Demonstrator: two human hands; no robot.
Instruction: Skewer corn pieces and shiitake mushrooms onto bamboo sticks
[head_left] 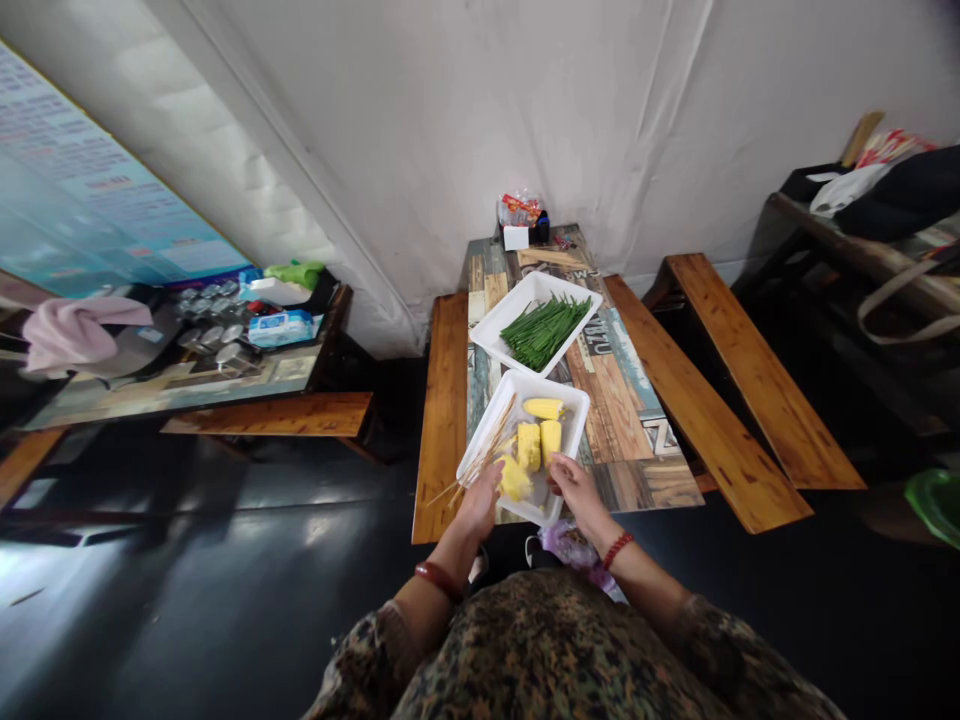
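A white tray (581,405) at the near end of the table holds several yellow pieces of corn (529,447) and a bunch of thin wooden skewers (491,440) along its left side. My left hand (482,495) reaches over the near left rim, its fingers against the nearest corn piece (514,480); whether they grip it is unclear. On the other side, my right hand (576,487) is over the right rim with thumb and fingers apart, close to an upright-lying corn piece (551,437). Behind stands a second white tray (491,330) with green garlic chives or similar long stalks (544,330).
The patterned table (611,400) has wooden benches (442,400) on both sides. A small box and packets (517,230) stand by the wall. Left, another table bears jars (236,357) and a wipes pack (283,328). A purple plastic bag (571,550) hangs below the near edge.
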